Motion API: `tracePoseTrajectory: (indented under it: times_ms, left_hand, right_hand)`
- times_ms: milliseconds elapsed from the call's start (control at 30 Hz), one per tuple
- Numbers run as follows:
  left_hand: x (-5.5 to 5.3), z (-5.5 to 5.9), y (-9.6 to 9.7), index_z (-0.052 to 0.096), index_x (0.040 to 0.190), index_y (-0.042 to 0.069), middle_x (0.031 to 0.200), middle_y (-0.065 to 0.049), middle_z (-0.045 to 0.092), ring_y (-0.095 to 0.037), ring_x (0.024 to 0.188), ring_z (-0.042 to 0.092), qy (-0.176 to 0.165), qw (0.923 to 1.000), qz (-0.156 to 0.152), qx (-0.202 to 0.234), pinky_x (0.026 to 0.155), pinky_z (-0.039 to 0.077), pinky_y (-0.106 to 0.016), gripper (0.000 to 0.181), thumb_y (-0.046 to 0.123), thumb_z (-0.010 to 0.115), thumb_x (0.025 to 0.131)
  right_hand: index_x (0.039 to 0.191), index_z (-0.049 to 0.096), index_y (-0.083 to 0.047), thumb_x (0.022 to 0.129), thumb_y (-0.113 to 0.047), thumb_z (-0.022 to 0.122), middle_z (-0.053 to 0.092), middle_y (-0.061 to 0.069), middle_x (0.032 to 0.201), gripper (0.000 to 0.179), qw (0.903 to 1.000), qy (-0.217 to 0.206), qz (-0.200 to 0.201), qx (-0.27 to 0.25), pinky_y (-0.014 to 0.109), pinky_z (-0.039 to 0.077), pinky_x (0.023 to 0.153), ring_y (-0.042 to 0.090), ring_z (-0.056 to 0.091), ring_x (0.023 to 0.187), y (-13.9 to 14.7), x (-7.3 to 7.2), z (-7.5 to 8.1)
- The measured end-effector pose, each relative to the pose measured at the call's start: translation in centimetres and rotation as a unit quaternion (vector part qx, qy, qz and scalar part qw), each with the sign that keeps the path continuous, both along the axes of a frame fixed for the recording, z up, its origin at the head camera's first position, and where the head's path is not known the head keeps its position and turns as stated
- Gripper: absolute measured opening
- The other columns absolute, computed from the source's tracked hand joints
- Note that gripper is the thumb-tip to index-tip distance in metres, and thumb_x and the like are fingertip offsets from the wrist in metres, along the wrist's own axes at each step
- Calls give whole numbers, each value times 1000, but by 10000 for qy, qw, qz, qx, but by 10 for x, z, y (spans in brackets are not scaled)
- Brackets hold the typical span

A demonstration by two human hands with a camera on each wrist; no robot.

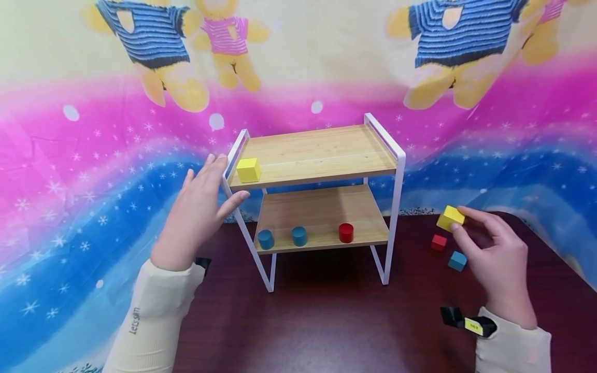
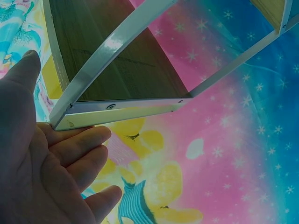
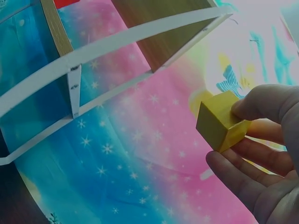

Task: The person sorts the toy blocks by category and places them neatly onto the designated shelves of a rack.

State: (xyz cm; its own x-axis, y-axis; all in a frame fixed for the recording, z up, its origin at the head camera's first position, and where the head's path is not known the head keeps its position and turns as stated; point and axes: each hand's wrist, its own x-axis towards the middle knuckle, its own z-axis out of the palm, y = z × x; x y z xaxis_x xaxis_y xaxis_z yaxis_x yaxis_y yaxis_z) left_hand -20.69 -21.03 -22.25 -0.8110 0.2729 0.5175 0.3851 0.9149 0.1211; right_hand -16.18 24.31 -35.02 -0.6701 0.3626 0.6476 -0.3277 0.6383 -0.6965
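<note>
My right hand (image 1: pixel 499 254) pinches a yellow cube (image 1: pixel 450 218) between thumb and fingers, raised to the right of a two-tier shelf (image 1: pixel 322 150). In the right wrist view the same cube (image 3: pixel 222 120) sits at the fingertips. My left hand (image 1: pixel 193 215) is at the shelf's left end, fingers extended along the white frame and thumb apart, near a second yellow cube (image 1: pixel 249 170) on the top board's front left corner. The left wrist view shows the left fingers (image 2: pixel 79 144) right at the frame's corner.
On the lower board stand two blue cylinders (image 1: pixel 266 239) and a red cylinder (image 1: pixel 346 233). A red cube (image 1: pixel 438 243) and a blue cube (image 1: pixel 457 261) lie on the dark table (image 1: pixel 298 326), right of the shelf. A patterned cloth (image 1: pixel 116 171) hangs behind.
</note>
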Motion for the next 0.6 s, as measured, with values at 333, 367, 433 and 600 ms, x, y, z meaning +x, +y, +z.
tracePoseTrajectory:
  times_ms: [333, 367, 433, 600]
  left_hand:
    - [0, -1, 0, 26, 149, 8, 150, -15, 30, -27, 142, 17, 34, 10000, -40, -33, 113, 8, -54, 82, 58, 51, 88]
    - [0, -1, 0, 26, 148, 8, 150, -15, 30, -27, 142, 17, 39, 10000, -40, -35, 113, 8, -54, 82, 58, 51, 88]
    - [0, 0, 0, 26, 148, 8, 150, -15, 30, -27, 142, 17, 41, 10000, -31, -20, 113, 7, -54, 82, 58, 51, 88]
    - [0, 0, 0, 26, 149, 9, 150, -15, 30, -26, 142, 16, 58, 10000, -6, -2, 113, 7, -53, 83, 59, 50, 88]
  right_hand:
    - [121, 66, -18, 80, -4, 73, 62, 2, 114, 44, 9987, 401, 286, 138, 5, 44, 77, -6, 59, 91, -18, -3, 0]
    - [121, 66, -18, 80, -3, 73, 62, 2, 114, 44, 9985, 414, 311, 150, 5, 44, 77, -6, 59, 91, -20, -3, 0]
    - [121, 66, -19, 80, -3, 73, 62, 2, 114, 45, 9982, 443, 367, 172, 5, 44, 77, -5, 59, 90, -24, -4, 0]
    - [121, 65, -16, 79, 0, 73, 62, 6, 114, 45, 9972, 549, 497, 137, 5, 45, 75, -4, 59, 89, -31, -4, 2]
